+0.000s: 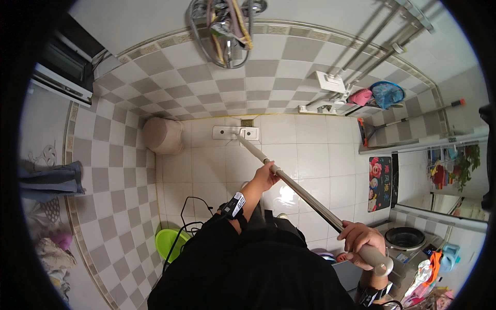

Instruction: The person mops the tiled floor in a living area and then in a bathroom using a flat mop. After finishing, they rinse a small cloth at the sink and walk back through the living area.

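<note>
A flat mop with a long metal handle (306, 193) slants across the view. My left hand (266, 176) grips its pole near the light plastic lower sleeve. Around the upper end, just below the rounded light grip, my right hand (362, 240) is closed. The white rectangular mop head (223, 132) lies on the tiled floor near the far wall, right beside a square floor drain (247, 123). Both forearms wear black straps with small devices.
A beige stool (162, 135) stands in the far left corner. A green basin (170, 244) and black cable lie at my left. More mops (329, 83) lean on the far wall. To the right are a squeegee broom (364, 131), a printed mat (379, 184) and a washing machine (405, 237).
</note>
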`<state>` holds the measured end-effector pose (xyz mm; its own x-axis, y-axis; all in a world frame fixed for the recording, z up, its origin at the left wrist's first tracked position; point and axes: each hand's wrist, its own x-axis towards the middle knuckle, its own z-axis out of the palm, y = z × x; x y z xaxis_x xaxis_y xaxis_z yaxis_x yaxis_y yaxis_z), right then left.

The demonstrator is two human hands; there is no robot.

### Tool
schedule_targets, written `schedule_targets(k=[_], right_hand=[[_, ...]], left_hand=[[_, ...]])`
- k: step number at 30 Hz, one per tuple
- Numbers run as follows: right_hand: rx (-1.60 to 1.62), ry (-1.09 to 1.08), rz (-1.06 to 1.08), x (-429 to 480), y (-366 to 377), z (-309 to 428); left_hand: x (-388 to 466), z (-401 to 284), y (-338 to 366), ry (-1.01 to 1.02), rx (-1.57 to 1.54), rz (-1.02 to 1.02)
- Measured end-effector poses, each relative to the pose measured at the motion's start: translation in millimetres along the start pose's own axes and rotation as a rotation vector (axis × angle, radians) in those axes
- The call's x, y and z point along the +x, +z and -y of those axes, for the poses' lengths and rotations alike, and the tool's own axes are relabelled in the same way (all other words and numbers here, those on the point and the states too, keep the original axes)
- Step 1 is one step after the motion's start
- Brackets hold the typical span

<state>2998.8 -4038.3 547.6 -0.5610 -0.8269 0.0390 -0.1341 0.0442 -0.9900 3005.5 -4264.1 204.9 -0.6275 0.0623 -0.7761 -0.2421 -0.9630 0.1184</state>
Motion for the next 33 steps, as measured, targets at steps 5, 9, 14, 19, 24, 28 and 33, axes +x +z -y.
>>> schedule_targets(k=[5, 9, 14, 19, 24, 28, 33], right_hand=[[0.057, -0.016, -0.384, -96, -8, -28], [0.043, -0.014, -0.65, -167, -12, -41], [0.02, -0.14, -1.099, -264, -47, -38], [-0.108, -0.058, -1.74, -357, -92, -35], [-0.829, 0.12, -1.807, -438, -117, -23], [-0.904, 0.095, -1.738, -468, -124, 5], [-0.922, 0.045, -1.726, -449, -121, 27]], left_hand=[[7, 53, 9, -0.06, 0.047, 0.038], [5, 96, 10, -0.035, 0.126, -0.012], [-18, 182, 37, -0.181, 0.126, 0.181], [-42, 277, 76, -0.355, 0.266, 0.204], [-59, 342, 97, -0.496, 0.35, 0.199], [-53, 373, 112, -0.493, 0.363, 0.188], [-24, 403, 144, -0.483, 0.366, 0.234]])
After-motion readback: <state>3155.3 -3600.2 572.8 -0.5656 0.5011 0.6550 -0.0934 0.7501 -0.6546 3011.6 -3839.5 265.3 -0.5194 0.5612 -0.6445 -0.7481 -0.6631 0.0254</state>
